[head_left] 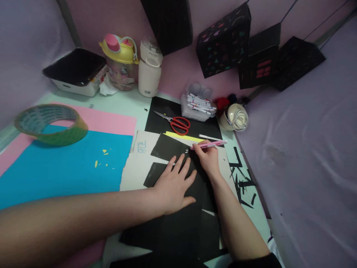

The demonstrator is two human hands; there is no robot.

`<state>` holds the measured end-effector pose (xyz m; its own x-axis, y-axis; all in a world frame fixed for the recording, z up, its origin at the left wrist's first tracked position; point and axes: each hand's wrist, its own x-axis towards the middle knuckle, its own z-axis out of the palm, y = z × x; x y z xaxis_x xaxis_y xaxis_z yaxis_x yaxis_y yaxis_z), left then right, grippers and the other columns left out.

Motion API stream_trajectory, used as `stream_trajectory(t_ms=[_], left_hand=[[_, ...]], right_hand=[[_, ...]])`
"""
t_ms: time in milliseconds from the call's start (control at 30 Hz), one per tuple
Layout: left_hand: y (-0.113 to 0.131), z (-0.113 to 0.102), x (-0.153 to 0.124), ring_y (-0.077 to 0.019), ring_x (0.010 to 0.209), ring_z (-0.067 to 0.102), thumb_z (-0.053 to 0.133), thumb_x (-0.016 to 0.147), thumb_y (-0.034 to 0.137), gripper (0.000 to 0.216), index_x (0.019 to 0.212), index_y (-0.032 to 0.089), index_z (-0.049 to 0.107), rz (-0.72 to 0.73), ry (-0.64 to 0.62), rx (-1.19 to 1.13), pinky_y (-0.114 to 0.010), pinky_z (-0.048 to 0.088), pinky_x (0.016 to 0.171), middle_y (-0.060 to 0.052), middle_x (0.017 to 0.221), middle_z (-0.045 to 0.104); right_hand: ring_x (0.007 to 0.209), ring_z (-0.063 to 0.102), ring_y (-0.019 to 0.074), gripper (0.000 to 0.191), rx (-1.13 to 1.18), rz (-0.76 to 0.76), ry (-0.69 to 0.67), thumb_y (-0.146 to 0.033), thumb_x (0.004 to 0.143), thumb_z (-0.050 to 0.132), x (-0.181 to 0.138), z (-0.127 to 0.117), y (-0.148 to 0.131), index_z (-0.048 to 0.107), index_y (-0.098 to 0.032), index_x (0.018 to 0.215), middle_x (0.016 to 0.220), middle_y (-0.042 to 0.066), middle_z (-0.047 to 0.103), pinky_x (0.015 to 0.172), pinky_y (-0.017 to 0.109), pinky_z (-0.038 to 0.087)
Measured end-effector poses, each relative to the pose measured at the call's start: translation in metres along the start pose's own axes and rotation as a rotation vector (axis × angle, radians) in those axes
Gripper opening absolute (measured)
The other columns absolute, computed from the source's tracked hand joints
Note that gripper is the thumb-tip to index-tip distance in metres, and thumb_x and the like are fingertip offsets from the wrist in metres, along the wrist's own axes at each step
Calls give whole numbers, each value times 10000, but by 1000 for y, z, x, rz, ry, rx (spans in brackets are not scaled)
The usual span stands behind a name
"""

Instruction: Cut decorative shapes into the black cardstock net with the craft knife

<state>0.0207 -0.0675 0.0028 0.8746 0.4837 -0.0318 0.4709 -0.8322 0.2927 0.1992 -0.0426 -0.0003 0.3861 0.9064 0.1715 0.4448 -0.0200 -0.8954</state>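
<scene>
My right hand (208, 158) grips a slim pink craft knife (210, 144), its tip low over the black paper (192, 197). Just left of the tip, a small pale petal-shaped mark or cutout (186, 150) shows in that paper. My left hand (175, 186) lies flat on the same sheet, fingers spread, with nothing in it. Black flaps of the paper reach out to the left past my fingers. Underneath is a worn off-white board (131, 163) with blue writing. A yellow strip (181, 137) pokes out beyond the paper's far edge.
Red-handled scissors (180, 125) lie beyond the paper, near a box of markers (199, 106). A large tape roll (69, 130) rests on blue paper (83, 167) at left. Black scraps (244, 182) litter the right edge. Black paper lanterns (223, 41) hang above.
</scene>
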Motion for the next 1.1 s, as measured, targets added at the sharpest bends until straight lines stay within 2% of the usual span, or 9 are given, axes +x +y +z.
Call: stream_trajectory(t_ms=[100,267,500,733,933,1100], left_hand=[[0,1,-1,-423,1461,66,459,873,686,768,1461,193,416,1,4,2,-573,49,1153,-181,1571,223],[0,1,0,-419,1463,64,455,874,688,774,1467,193,407,2,3,0,-569,40,1155,-193,1570,215],[0,0,1,-418,1462,74,460,874,686,771,1463,191,412,10,5,-3,-569,43,1157,-181,1572,223],[1,1,1,-416,1464,63,465,871,687,777,1460,183,415,5,3,-5,-565,31,1161,-182,1574,217],[1,0,1,-410,1466,53,465,871,684,778,1470,191,398,-3,-16,-12,-565,47,1162,-170,1580,206],[1,-1,1,-411,1466,48,471,871,680,772,1464,190,407,0,-16,-21,-566,49,1161,-173,1581,199]], right_hand=[[635,629,188,210,2,1,-2,-394,778,679,0,0,-1,598,-206,733,680,21,682,625,310,490],[564,583,163,166,-22,-17,30,-355,790,667,-2,1,-2,652,-200,846,654,-3,656,575,294,462],[625,576,160,203,-160,-120,25,-339,829,635,-9,-2,1,585,-216,675,672,-4,634,616,286,441],[576,533,142,181,-309,-225,-34,-271,865,540,-18,-5,0,553,-221,691,640,-16,601,582,272,408],[550,502,125,226,-284,-167,56,-261,861,537,-21,3,-1,495,-216,643,594,-38,548,564,258,393],[549,497,129,240,-236,-108,53,-241,854,536,-22,4,-2,468,-218,625,588,-38,541,561,263,392]])
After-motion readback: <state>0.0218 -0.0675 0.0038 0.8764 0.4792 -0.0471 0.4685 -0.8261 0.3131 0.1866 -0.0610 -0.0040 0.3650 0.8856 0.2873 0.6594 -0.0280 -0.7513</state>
